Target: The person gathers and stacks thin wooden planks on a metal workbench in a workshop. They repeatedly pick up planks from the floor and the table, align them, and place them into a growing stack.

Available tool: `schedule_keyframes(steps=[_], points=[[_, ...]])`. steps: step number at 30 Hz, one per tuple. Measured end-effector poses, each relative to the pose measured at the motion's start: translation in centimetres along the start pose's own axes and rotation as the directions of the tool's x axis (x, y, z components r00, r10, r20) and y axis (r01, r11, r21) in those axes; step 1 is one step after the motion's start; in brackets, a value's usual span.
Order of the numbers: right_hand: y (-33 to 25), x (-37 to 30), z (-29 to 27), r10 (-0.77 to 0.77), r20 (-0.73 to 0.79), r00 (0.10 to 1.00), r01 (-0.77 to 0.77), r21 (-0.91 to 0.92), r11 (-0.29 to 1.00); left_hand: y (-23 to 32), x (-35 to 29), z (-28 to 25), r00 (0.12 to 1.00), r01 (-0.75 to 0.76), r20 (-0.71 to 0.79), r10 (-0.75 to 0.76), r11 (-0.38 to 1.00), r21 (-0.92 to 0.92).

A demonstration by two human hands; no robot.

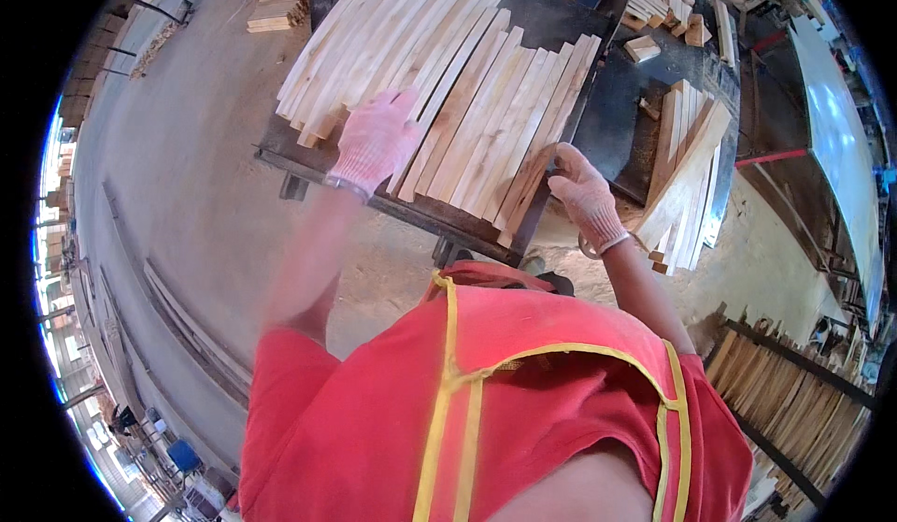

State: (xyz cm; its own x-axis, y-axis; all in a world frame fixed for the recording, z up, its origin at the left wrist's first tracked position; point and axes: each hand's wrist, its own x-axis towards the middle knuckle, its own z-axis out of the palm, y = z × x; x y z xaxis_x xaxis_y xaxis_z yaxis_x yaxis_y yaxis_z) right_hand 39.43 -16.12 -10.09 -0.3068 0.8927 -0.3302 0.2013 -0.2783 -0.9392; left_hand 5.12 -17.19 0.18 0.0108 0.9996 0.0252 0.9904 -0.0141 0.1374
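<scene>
Long pale wooden strips (476,111) lie side by side on a dark table (271,139), in two groups with a narrow dark gap between them. My left hand (378,139), in a pale pinkish work glove, rests over the near ends of the left group beside that gap. Its fingers are stretched out and slightly blurred. At the right edge of the row my right hand (587,200), gloved alike, has its fingers curled and its thumb bent in at the side of the outermost wooden strip (542,171). Some of its fingertips are hidden.
To the right, another stack of strips (687,162) lies on a dark surface with a plank across it. Short wood blocks (645,48) sit at the far right. Bundled wood (785,391) is piled at lower right. A wood stack (280,3) stands on the floor beyond the table.
</scene>
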Motion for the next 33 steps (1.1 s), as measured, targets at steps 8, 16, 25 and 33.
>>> schedule_keyframes(steps=[8,16,25,33], points=[[-0.2,-1.3,-0.3,-0.064,0.038,0.997,0.043,0.401,0.915,-2.2,-10.3,-0.2,0.987,0.128,-0.090,-0.135,0.989,-0.080],[-5.9,1.2,-2.0,-0.215,-0.279,0.936,0.287,0.247,0.926,-12.5,-7.1,-1.9,0.960,0.173,-0.225,-0.165,0.985,0.018],[-17.7,13.6,6.2,-0.457,-0.242,0.856,0.146,-0.735,0.662,-26.4,6.7,-3.3,0.982,0.076,-0.171,-0.077,0.997,-0.010],[-21.2,27.4,11.1,-0.272,-0.347,0.898,-0.281,-0.926,0.252,-30.9,12.8,-1.1,0.976,0.161,0.183,-0.115,0.952,-0.261]])
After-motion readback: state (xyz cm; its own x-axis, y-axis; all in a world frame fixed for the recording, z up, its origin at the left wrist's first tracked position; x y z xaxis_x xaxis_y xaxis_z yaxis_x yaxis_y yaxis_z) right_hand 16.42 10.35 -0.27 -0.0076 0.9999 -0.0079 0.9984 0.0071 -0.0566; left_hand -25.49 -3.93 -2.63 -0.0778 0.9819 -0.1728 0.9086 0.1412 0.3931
